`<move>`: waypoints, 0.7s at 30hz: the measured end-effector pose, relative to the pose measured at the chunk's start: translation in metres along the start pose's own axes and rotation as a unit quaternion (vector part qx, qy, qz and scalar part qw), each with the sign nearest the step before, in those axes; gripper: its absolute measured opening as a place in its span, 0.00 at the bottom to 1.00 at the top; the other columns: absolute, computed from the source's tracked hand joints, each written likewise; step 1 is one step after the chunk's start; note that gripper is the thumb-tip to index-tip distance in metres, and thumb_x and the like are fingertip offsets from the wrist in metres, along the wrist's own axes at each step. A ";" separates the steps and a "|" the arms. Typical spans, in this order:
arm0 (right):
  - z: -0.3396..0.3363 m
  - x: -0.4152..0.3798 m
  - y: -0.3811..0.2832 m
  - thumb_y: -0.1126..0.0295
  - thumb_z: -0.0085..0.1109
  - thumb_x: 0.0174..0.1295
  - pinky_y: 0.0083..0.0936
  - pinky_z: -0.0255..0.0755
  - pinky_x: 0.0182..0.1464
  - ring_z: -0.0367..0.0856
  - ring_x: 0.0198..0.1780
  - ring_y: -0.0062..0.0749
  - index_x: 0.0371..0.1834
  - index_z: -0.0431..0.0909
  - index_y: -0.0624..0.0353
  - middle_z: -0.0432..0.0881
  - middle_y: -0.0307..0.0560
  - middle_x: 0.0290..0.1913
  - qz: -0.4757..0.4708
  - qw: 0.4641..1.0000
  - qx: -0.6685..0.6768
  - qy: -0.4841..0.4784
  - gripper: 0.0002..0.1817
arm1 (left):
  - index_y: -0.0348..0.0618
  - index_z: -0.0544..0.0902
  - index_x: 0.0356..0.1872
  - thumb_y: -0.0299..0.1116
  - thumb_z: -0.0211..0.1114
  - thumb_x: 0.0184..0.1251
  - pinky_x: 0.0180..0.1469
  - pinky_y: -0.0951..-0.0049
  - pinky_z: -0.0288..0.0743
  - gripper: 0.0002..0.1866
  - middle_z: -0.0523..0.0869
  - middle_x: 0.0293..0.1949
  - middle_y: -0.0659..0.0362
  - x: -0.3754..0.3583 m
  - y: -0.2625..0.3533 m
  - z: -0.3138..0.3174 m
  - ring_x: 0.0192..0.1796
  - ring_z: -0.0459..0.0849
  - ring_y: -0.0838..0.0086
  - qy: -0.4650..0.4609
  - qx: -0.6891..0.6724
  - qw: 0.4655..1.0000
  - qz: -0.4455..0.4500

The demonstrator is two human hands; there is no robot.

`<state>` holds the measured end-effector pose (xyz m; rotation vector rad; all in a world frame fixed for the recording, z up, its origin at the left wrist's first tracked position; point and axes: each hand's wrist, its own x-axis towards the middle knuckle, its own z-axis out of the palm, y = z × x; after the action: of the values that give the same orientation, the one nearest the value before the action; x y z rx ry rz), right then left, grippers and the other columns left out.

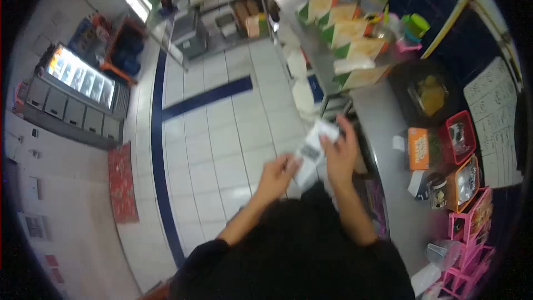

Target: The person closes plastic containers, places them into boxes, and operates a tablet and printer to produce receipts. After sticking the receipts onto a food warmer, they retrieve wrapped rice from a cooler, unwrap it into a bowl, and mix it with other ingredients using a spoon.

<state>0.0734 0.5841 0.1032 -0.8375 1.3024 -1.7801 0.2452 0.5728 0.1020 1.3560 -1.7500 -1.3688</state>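
From afar I watched the left hand [277, 176] and right hand [341, 153] grip a white oblong item [311, 153] (dark print midway) beside the counter [387, 139].

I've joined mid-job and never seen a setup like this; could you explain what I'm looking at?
There is no robot here, just a person's two bare hands. The single picture comes from a camera worn on their head, looking forward and down. The left hand and right hand both hold a white slip; its dark print is too blurred to read. On the person's right runs a metal counter with an orange box and a red basket on it. Below and to the left is tiled floor.
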 end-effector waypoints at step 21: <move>0.374 0.452 0.116 0.51 0.67 0.59 0.63 0.27 0.76 0.45 0.80 0.55 0.47 0.84 0.46 0.62 0.53 0.74 -0.139 0.625 -0.227 -0.734 0.18 | 0.35 0.85 0.43 0.31 0.63 0.72 0.35 0.81 0.71 0.09 0.85 0.31 0.64 0.340 -0.022 -0.301 0.33 0.77 0.85 0.195 -0.235 0.949 -0.080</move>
<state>0.1892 -0.0023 0.1211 -2.1703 0.3780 -0.3283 0.3900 0.1426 0.1296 1.3935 -0.9960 -1.3724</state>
